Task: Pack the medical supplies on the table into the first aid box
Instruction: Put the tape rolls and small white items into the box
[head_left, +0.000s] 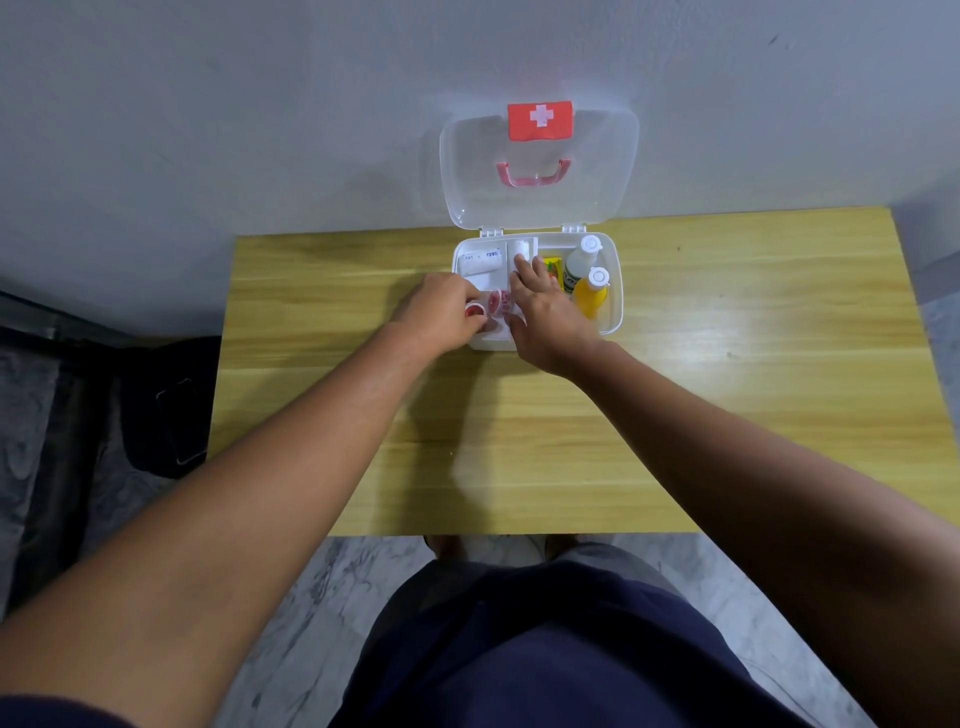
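The clear first aid box (614, 291) lies open at the table's far edge, its lid (540, 166) leaning on the wall. Inside on the right lie a clear bottle (582, 260) and an orange bottle (591, 299), both white-capped, with a yellow packet (551, 264) beside them. A white bandage roll (483, 260) sits at the back left. My left hand (441, 312) is closed on a small red-and-white tape roll (474, 310) at the box's left front. My right hand (545, 312) rests with spread fingers over the box's middle, next to another red-and-white roll (496, 301).
The wooden table (727, 364) stands against a grey wall. A dark bag (166, 405) lies on the floor to the left. My legs in dark trousers are below the table's near edge.
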